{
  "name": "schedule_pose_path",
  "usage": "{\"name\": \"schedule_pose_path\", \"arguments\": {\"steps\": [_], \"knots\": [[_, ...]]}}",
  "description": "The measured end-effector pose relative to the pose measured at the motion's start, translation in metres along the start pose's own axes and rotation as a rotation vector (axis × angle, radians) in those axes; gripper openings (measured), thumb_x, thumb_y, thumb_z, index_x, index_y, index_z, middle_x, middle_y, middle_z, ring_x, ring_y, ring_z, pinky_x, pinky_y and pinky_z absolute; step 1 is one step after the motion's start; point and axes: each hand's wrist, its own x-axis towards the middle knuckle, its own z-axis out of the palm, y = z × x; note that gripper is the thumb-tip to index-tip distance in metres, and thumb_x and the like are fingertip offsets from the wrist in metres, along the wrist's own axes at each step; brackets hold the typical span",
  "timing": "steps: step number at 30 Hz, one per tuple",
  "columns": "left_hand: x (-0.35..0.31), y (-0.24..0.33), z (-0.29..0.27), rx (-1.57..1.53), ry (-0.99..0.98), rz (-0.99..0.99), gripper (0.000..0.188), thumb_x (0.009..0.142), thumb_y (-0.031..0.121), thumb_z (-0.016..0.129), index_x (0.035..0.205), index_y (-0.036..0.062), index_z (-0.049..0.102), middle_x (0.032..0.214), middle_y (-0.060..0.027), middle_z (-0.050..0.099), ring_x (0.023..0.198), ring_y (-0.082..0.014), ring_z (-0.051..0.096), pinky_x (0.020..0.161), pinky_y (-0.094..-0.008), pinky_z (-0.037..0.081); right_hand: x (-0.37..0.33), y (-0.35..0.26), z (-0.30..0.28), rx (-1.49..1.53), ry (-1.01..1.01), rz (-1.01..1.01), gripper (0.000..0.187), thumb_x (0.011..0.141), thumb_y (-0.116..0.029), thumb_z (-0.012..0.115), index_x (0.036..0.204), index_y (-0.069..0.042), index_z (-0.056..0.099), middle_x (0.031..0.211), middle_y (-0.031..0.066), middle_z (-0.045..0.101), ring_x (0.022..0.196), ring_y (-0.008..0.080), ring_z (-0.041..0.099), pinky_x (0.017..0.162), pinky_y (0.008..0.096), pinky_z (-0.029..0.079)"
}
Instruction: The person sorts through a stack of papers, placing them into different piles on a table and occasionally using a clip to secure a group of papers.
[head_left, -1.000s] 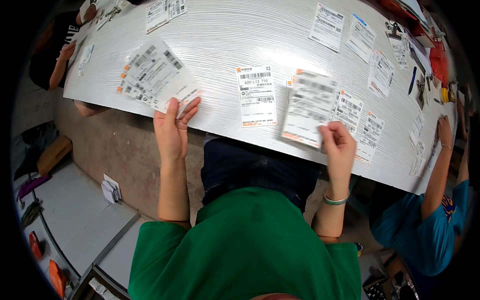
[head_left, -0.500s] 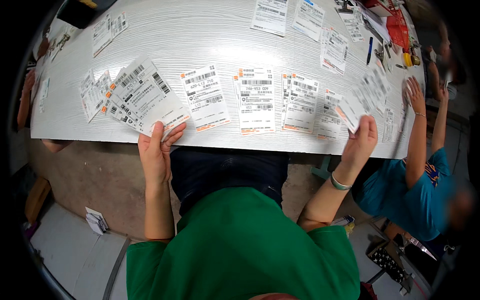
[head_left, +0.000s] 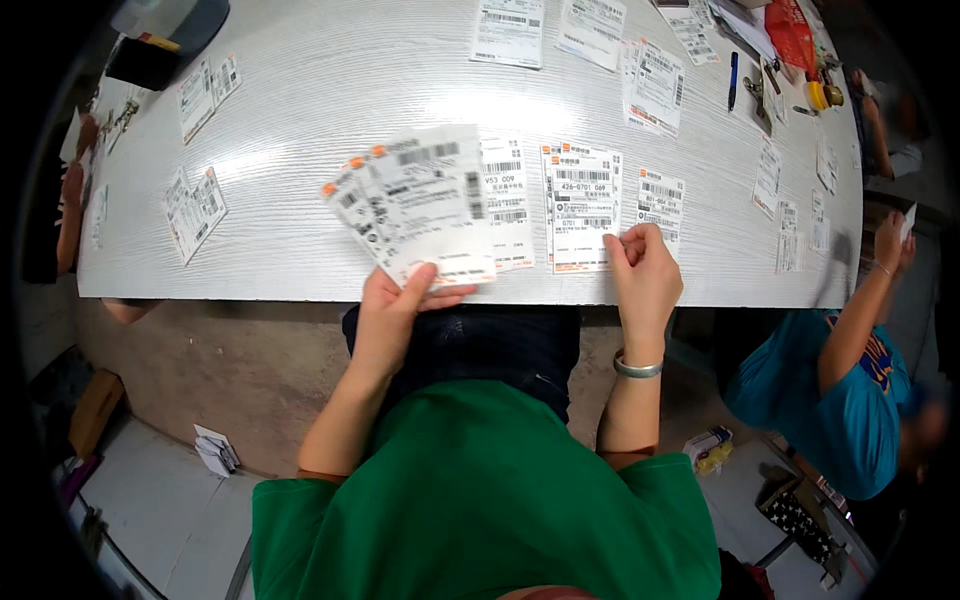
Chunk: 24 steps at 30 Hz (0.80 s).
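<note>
My left hand (head_left: 392, 318) is closed on a fan of white shipping labels (head_left: 430, 215) with orange corner marks, thumb on top, held over the table's near edge. The fan partly covers a label pile (head_left: 512, 205) lying behind it. My right hand (head_left: 648, 285), a bangle on its wrist, pinches the lower right corner of a shipping label (head_left: 583, 205). That label lies on top of a small overlapping pile. Just beyond the right fingers lies another label pile (head_left: 661, 195), its lower part hidden by the hand.
More labels lie at the left (head_left: 195, 215) and far right (head_left: 656, 88) of the white table (head_left: 330, 90). A pen (head_left: 733, 80), a clipboard (head_left: 763, 100) and a yellow tape roll (head_left: 820, 96) lie at the right. A co-worker in a blue shirt (head_left: 815, 400) holds a paper slip beside the table.
My left hand has moved right with its fan, over the middle piles. My right hand has come left and brought its label down onto a pile. The co-worker's hands have left the tabletop.
</note>
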Motion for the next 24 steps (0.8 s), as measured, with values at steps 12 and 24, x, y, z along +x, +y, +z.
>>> {"name": "schedule_pose_path", "arguments": {"steps": [12, 24], "knots": [[0.005, -0.011, 0.026, -0.021, -0.121, -0.053, 0.033, 0.085, 0.005, 0.055, 0.115, -0.007, 0.046, 0.106, -0.0134, 0.058, 0.091, -0.0161, 0.06, 0.072, -0.0257, 0.054, -0.033, -0.049, -0.006, 0.972, -0.418, 0.059, 0.008, 0.079, -0.002, 0.063, 0.083, 0.002, 0.057, 0.07, 0.0025, 0.06, 0.062, 0.0045, 0.053, 0.058, 0.0186, 0.044], [0.002, -0.011, 0.018, -0.155, -0.139, -0.039, 0.034, 0.09, 0.011, 0.049, 0.118, -0.0071, 0.044, 0.109, -0.0153, 0.057, 0.092, -0.0198, 0.061, 0.076, -0.0301, 0.054, -0.024, -0.04, -0.003, 0.906, -0.302, 0.136, 0.017, 0.081, -0.004, 0.064, 0.069, 0.0, 0.052, 0.059, -0.0068, 0.047, 0.054, -0.0005, 0.037, 0.048, 0.0158, 0.027]]}}
